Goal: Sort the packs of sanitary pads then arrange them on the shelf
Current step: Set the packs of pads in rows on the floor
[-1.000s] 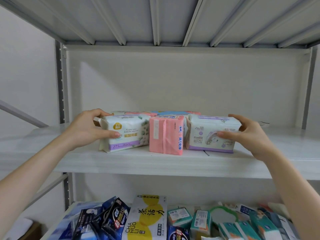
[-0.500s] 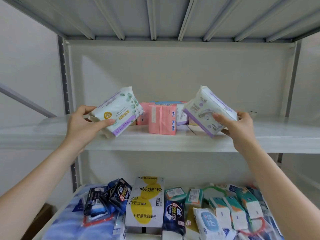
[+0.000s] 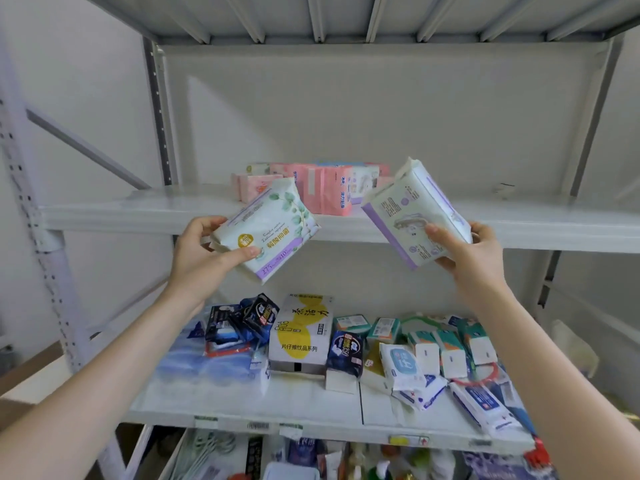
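My left hand grips a white pad pack with green leaves and a purple band, tilted in the air in front of the upper shelf. My right hand grips a second white and purple pad pack, also tilted and lifted off the shelf. Between and behind them, several pink pad packs stand on the upper shelf, with more pink and white packs behind, partly hidden.
The lower shelf holds dark blue pad packs, a white and yellow box, teal and white packs and wipes. A shelf underside runs overhead. Grey uprights stand at left and right. Below, another level holds mixed goods.
Both packs stood on the upper shelf beside the pink ones a second ago. My hands lifted them, tilted them and drew them toward me and lower. The view tipped downward.
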`<state>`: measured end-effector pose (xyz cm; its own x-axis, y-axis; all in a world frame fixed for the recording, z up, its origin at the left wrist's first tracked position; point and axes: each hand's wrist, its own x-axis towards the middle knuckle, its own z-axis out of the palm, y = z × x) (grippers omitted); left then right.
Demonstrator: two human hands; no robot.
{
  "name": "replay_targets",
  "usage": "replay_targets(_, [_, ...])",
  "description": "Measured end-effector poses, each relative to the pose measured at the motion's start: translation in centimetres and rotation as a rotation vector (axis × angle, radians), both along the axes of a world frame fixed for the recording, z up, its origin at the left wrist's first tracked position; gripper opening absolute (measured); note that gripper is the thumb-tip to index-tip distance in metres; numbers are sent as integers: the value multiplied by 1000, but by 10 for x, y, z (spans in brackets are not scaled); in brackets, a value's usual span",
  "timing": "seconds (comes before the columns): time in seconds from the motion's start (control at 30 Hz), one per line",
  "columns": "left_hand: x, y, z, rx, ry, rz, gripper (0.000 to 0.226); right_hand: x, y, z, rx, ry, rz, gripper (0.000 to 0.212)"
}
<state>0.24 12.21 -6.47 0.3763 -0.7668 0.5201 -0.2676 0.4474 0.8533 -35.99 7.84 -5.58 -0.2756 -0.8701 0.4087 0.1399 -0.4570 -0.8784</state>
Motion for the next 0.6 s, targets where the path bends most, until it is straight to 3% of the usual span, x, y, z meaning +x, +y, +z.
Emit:
replay_targets(0.1, [2,26,-16,56,-38,-51,78,-2,32,-19,67,18,-16,71])
replay_targets(0.27, [6,66,-49,133,-35,-133,49,1,90,-67,157,106,-21,73])
replay_targets(0.6, [22,141,-190,532,-19,-215,54,24,204,-210,473,260,123,80])
